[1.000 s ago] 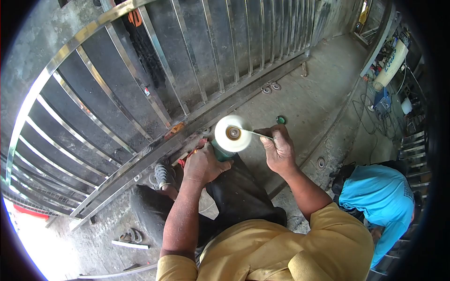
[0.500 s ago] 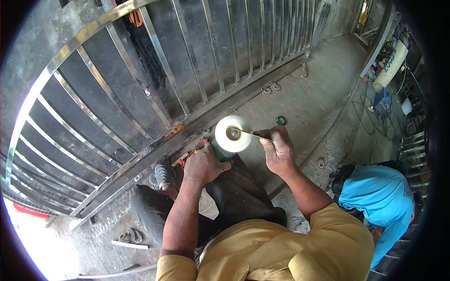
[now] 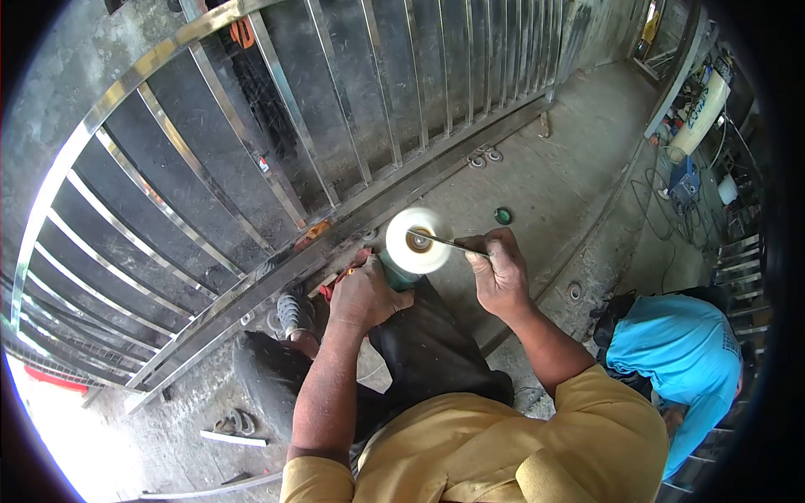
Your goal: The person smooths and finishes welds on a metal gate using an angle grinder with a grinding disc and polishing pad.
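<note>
The left hand (image 3: 359, 295) is closed around a green power tool (image 3: 396, 273), its pale wheel (image 3: 429, 259) just beyond the fingers and blurred, apparently spinning. The right hand (image 3: 506, 281) pinches a thin rod (image 3: 448, 243) that crosses the wheel's face to its hub; contact is unclear. A green disc (image 3: 503, 215) lies beyond the right hand.

Unreadable lettering on pale cylinder (image 3: 699, 119)

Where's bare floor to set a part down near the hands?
Concrete floor between the green disc, the railing's bottom rail and the blue machine; small discs sit by the rail. Crowded: around the left hand, where the white wheel, green tool and gray shoe bunch up.
</note>
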`<state>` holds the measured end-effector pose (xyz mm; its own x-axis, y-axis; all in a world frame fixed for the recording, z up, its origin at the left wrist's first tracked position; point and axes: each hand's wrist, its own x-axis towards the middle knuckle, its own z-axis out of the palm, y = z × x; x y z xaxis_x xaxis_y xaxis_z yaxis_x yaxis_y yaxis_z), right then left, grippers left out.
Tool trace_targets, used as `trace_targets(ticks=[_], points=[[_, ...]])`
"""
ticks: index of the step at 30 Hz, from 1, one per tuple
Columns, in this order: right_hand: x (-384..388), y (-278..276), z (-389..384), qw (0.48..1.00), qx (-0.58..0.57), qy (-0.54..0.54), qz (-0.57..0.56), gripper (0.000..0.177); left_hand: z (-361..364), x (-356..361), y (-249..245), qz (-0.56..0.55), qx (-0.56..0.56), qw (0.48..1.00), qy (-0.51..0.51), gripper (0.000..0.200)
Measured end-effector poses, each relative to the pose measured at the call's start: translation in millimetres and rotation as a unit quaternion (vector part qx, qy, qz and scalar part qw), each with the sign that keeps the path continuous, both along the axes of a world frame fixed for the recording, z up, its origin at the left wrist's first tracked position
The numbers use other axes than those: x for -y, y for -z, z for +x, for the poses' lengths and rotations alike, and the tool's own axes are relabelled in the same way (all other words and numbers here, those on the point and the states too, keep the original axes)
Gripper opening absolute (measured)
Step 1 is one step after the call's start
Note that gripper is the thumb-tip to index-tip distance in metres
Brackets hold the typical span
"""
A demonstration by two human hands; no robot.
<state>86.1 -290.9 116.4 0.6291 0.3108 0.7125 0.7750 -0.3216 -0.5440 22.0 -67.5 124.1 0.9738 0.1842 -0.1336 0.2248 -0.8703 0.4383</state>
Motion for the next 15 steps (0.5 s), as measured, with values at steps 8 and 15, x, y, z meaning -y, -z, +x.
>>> trace_targets(ticks=[8, 15], points=[[2.8, -0.8, -0.4, 1.000, 0.014, 0.005, -0.022, 0.014, 0.7, 1.7, -7.0, 0.017, -0.030, 0.999, 0.006, 0.074], [2.1, 3.0, -2.8, 1.000, 0.022, 0.007, -0.018, 0.015, -1.1, 2.1, -7.7, 0.012, -0.029, 1.000, 0.001, 0.074]])
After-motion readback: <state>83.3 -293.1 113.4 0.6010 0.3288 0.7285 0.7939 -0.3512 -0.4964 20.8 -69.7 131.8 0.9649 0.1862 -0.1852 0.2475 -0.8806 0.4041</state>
